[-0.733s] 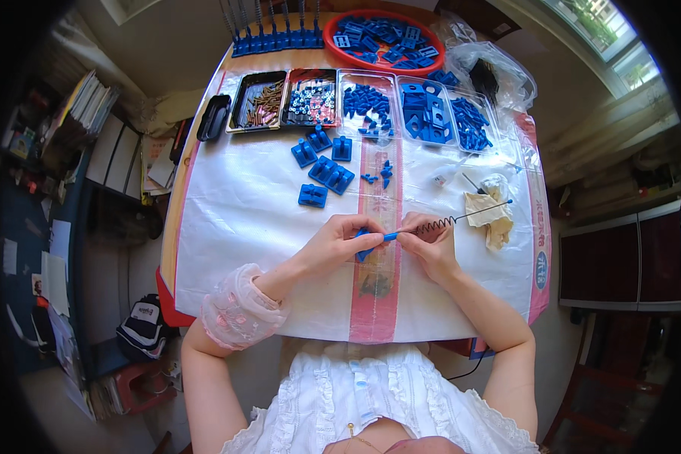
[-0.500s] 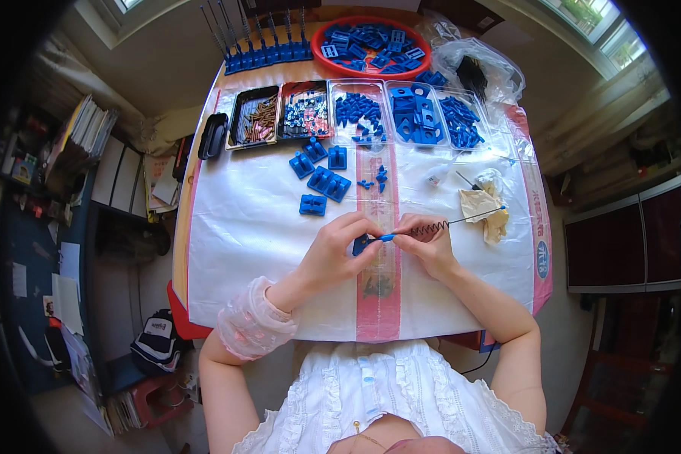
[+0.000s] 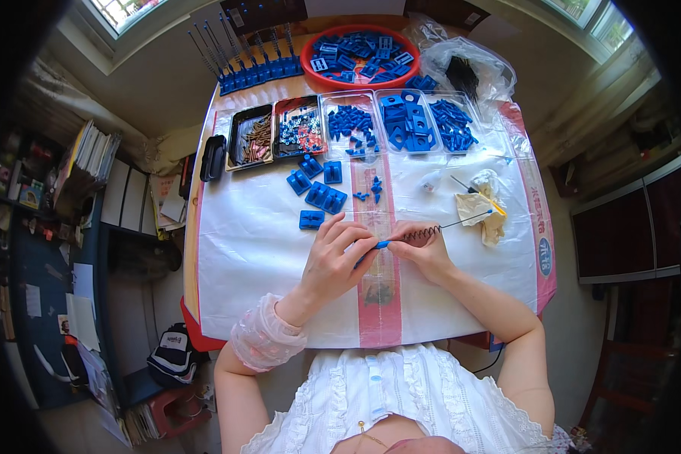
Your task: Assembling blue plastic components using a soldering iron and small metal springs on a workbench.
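Note:
In front of my chest, my left hand [image 3: 336, 259] is closed round a small blue plastic part [image 3: 383, 244], most of which its fingers hide. My right hand [image 3: 425, 253] pinches a black coil spring [image 3: 424, 234] close against that part. A thin dark rod [image 3: 461, 222] runs out of the spring to the right and has a small blue tip. Just beyond my left hand lie several blue plastic blocks [image 3: 326, 197], with a few small blue pointed pieces [image 3: 377, 189] to their right.
Across the table stand trays of brown pins [image 3: 258, 136], small metal pieces [image 3: 301, 130] and blue parts [image 3: 349, 121]. Behind them are a red basin [image 3: 307, 68] of blue pieces and a blue rack [image 3: 259, 74] of upright springs. A crumpled cloth [image 3: 492, 229] with a screwdriver-like tool lies right.
My left hand has rolled over the blue part, covering more of it, and its fingers are raised a little. My right hand keeps its pinch on the spring. The whole view has tilted slightly.

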`<act>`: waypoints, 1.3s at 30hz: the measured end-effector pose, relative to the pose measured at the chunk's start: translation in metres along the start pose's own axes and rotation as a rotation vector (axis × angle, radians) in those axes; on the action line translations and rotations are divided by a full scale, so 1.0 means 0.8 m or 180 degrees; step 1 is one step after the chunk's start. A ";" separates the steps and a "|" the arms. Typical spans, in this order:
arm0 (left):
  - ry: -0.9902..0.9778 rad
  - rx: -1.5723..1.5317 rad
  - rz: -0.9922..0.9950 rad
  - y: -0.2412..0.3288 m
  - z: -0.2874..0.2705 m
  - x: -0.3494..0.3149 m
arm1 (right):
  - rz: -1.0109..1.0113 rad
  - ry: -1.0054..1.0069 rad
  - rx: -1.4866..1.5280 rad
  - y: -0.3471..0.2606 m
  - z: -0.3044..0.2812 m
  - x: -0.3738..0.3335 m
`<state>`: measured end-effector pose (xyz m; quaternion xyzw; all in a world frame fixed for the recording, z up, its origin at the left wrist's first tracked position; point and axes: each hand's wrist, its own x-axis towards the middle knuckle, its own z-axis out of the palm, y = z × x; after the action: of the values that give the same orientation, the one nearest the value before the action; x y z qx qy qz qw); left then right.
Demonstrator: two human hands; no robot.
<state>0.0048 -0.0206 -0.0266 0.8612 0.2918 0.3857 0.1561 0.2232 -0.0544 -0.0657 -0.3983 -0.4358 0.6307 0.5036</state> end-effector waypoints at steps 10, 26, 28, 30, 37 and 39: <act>-0.0099 -0.0315 -0.0304 0.007 0.004 0.001 | -0.0367 -0.0067 -0.0482 0.002 0.003 -0.004; -0.0169 -0.1081 -0.0876 0.004 0.006 -0.002 | -0.0544 0.0022 -0.0574 0.005 0.004 -0.005; -0.0195 -0.1176 -0.0935 0.003 0.006 -0.003 | -0.0551 0.0044 -0.0532 0.010 0.001 -0.004; -0.0186 -0.1207 -0.0897 0.000 0.008 -0.005 | -0.0574 0.0034 -0.0517 0.009 0.002 -0.004; -0.0221 -0.1336 -0.1216 0.004 0.009 -0.007 | -0.0644 0.0032 -0.0384 0.007 0.004 -0.004; -0.0172 -0.1252 -0.1086 0.002 0.011 -0.007 | -0.0627 0.0004 -0.0425 0.004 0.004 -0.004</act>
<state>0.0088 -0.0257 -0.0352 0.7627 0.3479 0.3799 0.3910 0.2196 -0.0586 -0.0676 -0.3866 -0.5135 0.5475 0.5358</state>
